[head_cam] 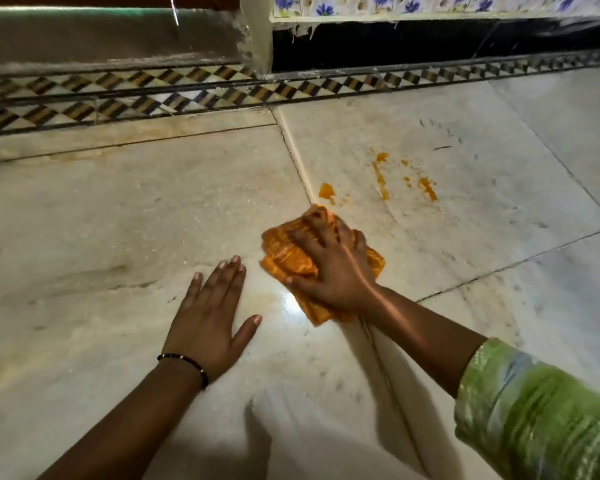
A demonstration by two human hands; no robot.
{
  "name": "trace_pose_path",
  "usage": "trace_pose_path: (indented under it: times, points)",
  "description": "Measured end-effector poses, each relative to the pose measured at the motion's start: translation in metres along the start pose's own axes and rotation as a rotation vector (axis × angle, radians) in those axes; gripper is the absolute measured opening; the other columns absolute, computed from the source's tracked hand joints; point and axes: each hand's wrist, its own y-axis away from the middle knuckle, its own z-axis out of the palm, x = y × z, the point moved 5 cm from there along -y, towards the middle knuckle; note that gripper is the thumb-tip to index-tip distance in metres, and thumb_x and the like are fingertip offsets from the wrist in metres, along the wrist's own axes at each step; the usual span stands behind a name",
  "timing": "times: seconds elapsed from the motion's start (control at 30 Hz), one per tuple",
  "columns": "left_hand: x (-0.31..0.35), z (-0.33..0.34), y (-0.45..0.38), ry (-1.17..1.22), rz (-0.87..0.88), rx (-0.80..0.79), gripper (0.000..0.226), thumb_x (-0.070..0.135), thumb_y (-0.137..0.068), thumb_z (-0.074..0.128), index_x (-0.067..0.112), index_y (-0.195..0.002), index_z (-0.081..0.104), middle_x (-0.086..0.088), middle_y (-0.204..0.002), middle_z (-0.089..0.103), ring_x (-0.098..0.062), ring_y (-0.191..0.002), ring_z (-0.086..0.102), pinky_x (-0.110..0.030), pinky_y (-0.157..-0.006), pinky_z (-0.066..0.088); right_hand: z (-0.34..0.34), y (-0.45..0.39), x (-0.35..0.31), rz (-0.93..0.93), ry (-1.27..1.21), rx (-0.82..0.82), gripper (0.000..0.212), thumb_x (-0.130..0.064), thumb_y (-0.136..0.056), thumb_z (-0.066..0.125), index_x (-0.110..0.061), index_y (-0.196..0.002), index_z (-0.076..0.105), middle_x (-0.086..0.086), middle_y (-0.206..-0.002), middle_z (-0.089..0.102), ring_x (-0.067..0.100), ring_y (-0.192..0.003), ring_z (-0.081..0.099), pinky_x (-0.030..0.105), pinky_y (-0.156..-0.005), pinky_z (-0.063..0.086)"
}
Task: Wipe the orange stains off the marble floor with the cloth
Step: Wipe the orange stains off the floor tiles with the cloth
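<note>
An orange folded cloth (pixel 284 258) lies flat on the white marble floor (pixel 118 220) near the middle of the view. My right hand (pixel 329 268) presses down on it with spread fingers, covering most of it. Just beyond the cloth's far edge sits an orange blob (pixel 325 191). Further right are orange stains (pixel 381 180) in a thin streak and a smear (pixel 427 188) with small drops around it. My left hand (pixel 210 317) rests flat on the bare marble to the left of the cloth, fingers straight, wearing a dark bead bracelet.
A patterned black, brown and white tile border (pixel 153 95) runs across the far edge of the floor. Behind it stand a low wall and a dark recess (pixel 413 43) under a flowered tile ledge. A green sleeve (pixel 534 410) covers my right forearm.
</note>
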Motion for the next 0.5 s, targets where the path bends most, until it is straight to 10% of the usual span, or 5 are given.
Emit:
trace_pose_path:
  times: [0.2,0.5]
  points:
    - [0.002,-0.002,0.000,0.002,0.001,0.021,0.074,0.057,-0.093,0.023,0.010,-0.150,0.021,-0.005,-0.158,0.017,-0.018,-0.145,0.015,-0.041,-0.117,0.007,0.008,0.079,0.042,-0.227,-0.014,0.090,0.067,-0.061,-0.074,0.044,-0.039,-0.138,0.042,-0.002,-0.152,0.034,0.039,-0.129,0.038,0.056,-0.096,0.032]
    - [0.003,-0.003,0.002,-0.024,-0.007,0.021,0.073,0.056,-0.094,0.023,0.011,-0.151,0.016,-0.004,-0.159,0.011,-0.016,-0.145,0.008,-0.037,-0.117,0.000,-0.021,0.017,0.137,0.507,-0.087,0.156,0.073,-0.068,-0.072,0.033,-0.048,-0.143,0.030,-0.002,-0.156,0.021,0.038,-0.132,0.023,0.055,-0.100,0.024]
